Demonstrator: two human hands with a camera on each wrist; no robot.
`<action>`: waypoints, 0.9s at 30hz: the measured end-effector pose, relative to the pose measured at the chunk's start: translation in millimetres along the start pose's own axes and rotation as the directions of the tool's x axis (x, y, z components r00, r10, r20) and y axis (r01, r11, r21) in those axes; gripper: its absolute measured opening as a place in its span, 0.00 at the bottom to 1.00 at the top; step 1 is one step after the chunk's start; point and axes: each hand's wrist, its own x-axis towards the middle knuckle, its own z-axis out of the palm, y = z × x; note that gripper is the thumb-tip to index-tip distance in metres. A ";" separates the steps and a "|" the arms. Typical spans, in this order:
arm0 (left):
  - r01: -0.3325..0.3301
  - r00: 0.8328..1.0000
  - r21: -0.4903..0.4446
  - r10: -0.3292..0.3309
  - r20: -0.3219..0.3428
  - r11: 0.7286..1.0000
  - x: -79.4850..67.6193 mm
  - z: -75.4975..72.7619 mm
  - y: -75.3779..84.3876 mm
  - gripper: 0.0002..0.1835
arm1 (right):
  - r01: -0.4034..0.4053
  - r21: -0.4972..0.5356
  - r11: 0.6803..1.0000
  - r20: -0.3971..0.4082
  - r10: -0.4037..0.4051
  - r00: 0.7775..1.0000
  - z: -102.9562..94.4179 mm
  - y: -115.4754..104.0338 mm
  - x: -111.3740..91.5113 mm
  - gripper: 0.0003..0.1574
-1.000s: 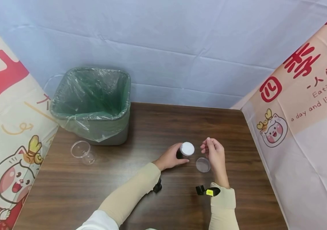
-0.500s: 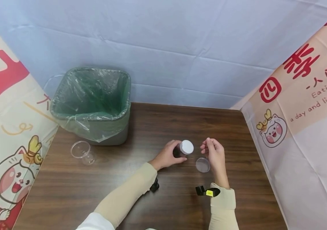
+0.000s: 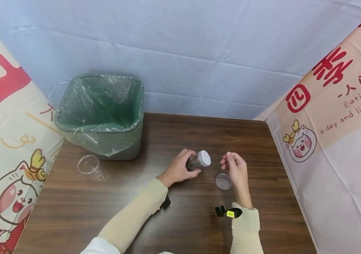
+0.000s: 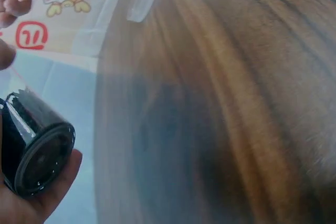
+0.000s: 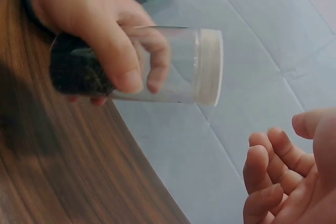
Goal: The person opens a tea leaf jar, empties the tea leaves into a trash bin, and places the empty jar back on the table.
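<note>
My left hand (image 3: 177,167) grips a clear jar (image 5: 178,64) around its body. The jar is tilted, its white top (image 3: 204,158) pointing right toward my other hand. Dark matter (image 5: 79,69) sits at the bottom end of the jar, and the rest looks see-through. In the left wrist view its round base (image 4: 47,158) faces the camera, off the table. My right hand (image 3: 238,171) is raised palm up just right of the jar, fingers loosely bent and holding nothing. Below and between the hands, a clear round lid (image 3: 223,181) lies on the table.
A bin (image 3: 126,151) lined with a green bag stands at the back left of the wooden table (image 3: 180,225). In front of it is a clear cup (image 3: 88,164) with a wide rim and a smaller round foot. Cloth walls (image 3: 180,70) surround the table.
My left hand has moved a little left and away from me, tipping the jar further over so its white top turns to the right. The right hand and the lid have stayed in place.
</note>
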 end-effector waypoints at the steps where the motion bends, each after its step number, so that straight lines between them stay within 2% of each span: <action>1: -0.003 1.000 0.032 0.004 -0.009 0.999 -0.1 -1.5 1.2 0.31 | 0.000 0.001 1.000 0.000 0.000 1.000 0.5 0.1 0.1 0.23; 6: -0.010 0.999 0.137 0.015 -0.034 0.991 0.1 -7.8 8.4 0.32 | -0.010 0.021 1.000 -0.001 0.010 1.000 3.3 0.0 -0.3 0.21; 12: -0.010 1.000 0.153 0.015 -0.028 0.988 -3.0 -12.4 15.3 0.32 | -0.005 0.026 1.000 0.006 0.005 1.000 6.9 -1.1 -2.6 0.20; 16: -0.018 1.000 0.171 0.022 -0.022 0.985 -5.3 -12.3 16.8 0.34 | 0.029 0.010 1.000 0.027 -0.029 0.999 9.8 -1.7 -5.6 0.21; 24: -0.034 0.998 0.215 0.046 -0.052 0.976 -8.4 -11.6 21.4 0.34 | 0.138 -0.168 0.976 0.092 -0.124 0.988 17.2 -3.4 -13.2 0.19; 27: -0.035 0.996 0.241 0.053 -0.068 0.970 -8.9 -12.8 26.1 0.34 | 0.179 -0.198 0.964 0.130 -0.155 0.979 20.5 -5.3 -15.9 0.18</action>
